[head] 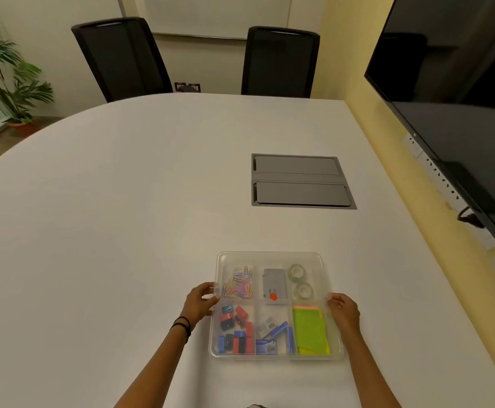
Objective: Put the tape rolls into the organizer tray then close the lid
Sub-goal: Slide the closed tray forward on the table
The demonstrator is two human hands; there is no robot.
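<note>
Two clear tape rolls (pixel 300 280) sit in the far-right compartment of a clear plastic organizer tray (pixel 275 357) on a white table (pixel 122 231). The left hand (pixel 200 300) and right hand (pixel 343 312) clasp the transparent lid (pixel 270 256) at its side edges; it appears lowered over the tray, with only pressing shut seemingly left.

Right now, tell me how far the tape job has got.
Done: two tape rolls lie in the far right compartment of the organizer tray. In hand: the left hand and right hand grip the clear lid at its side edges; it appears to lie over the tray. Left: pressing it shut, since I cannot tell whether it has latched.
</note>
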